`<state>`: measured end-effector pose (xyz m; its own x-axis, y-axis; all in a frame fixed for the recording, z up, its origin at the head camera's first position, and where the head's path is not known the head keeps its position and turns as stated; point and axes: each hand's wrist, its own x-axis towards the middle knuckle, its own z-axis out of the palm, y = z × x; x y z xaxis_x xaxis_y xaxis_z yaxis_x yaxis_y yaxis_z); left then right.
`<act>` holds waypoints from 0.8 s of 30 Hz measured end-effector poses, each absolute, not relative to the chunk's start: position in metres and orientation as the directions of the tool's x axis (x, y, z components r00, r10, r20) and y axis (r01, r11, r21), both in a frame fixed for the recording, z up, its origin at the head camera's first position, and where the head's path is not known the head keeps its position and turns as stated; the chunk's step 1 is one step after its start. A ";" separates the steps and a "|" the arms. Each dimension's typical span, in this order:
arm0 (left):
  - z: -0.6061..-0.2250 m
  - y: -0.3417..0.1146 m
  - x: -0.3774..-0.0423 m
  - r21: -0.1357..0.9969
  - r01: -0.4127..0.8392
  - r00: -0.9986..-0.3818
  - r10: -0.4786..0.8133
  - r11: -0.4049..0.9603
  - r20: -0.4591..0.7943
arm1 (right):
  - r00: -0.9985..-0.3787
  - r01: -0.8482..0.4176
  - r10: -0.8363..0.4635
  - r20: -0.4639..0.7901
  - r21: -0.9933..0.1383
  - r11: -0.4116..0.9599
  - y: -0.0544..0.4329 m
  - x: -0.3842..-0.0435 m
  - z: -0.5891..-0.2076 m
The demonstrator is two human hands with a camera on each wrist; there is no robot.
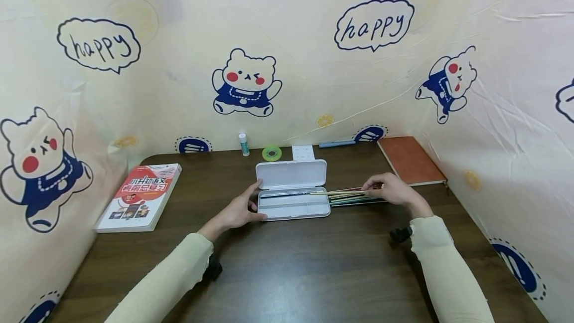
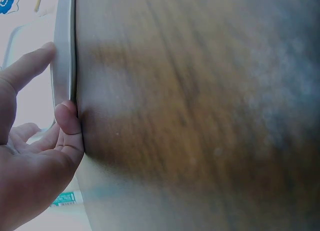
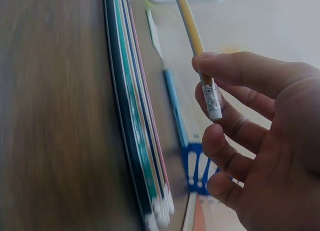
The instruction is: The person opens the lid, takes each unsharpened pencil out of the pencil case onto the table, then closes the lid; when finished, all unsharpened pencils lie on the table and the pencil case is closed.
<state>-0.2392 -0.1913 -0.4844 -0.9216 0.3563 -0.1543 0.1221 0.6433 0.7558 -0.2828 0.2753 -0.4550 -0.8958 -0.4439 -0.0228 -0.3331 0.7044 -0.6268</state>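
A white pencil case (image 1: pixel 287 213) lies with its lid (image 1: pixel 291 175) raised on the table. My left hand (image 1: pixel 238 212) grips its left end, the thumb at the front corner and fingers toward the hinge side; the left wrist view shows fingertips on the case's edge (image 2: pixel 64 51). Between thumb and fingers my right hand (image 3: pixel 270 111) pinches a yellow pencil (image 3: pixel 190 21) near its white eraser end. In the head view, that pencil's far end lies over the case's back compartment. Several coloured pencils (image 3: pixel 135 106) with white ends lie side by side on the table, right of the case.
A glue stick (image 1: pixel 244 144), a green tape roll (image 1: pixel 271 153), a white card (image 1: pixel 303 152) and a blue pen-like stick (image 1: pixel 337 144) line the back edge. A thick book (image 1: pixel 141 197) lies left, a brown notebook (image 1: pixel 412 160) right. Printed cloth walls (image 1: pixel 305 79) enclose the table (image 1: pixel 296 268).
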 end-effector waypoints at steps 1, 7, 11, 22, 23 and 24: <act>-0.485 -0.191 -0.239 0.756 0.121 -0.922 0.355 0.643 -0.154 | -0.900 -0.325 -0.436 -0.027 -0.625 0.710 0.280 -0.282 -0.456; -0.485 -0.190 -0.239 0.751 0.118 -0.923 0.350 0.649 -0.158 | -0.918 -0.272 -0.391 -0.064 -0.616 0.739 0.302 -0.277 -0.462; -0.485 -0.191 -0.240 0.749 0.116 -0.923 0.350 0.652 -0.161 | -0.919 -0.263 -0.386 -0.077 -0.610 0.748 0.314 -0.274 -0.467; -0.486 -0.192 -0.241 0.739 0.119 -0.922 0.349 0.663 -0.165 | -0.908 -0.267 -0.406 -0.101 -0.606 0.749 0.331 -0.269 -0.471; -0.486 -0.191 -0.241 0.741 0.114 -0.924 0.345 0.662 -0.167 | -0.909 -0.266 -0.403 -0.103 -0.601 0.754 0.332 -0.269 -0.471; -0.485 -0.191 -0.241 0.740 0.118 -0.923 0.348 0.662 -0.165 | -0.910 -0.263 -0.400 -0.106 -0.598 0.757 0.332 -0.269 -0.472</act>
<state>-0.2407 -0.1911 -0.4855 -0.9230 0.3479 -0.1646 0.1175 0.6619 0.7403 -0.2688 0.3324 -0.4718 -0.9104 -0.3998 -0.1061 -0.2630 0.7574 -0.5977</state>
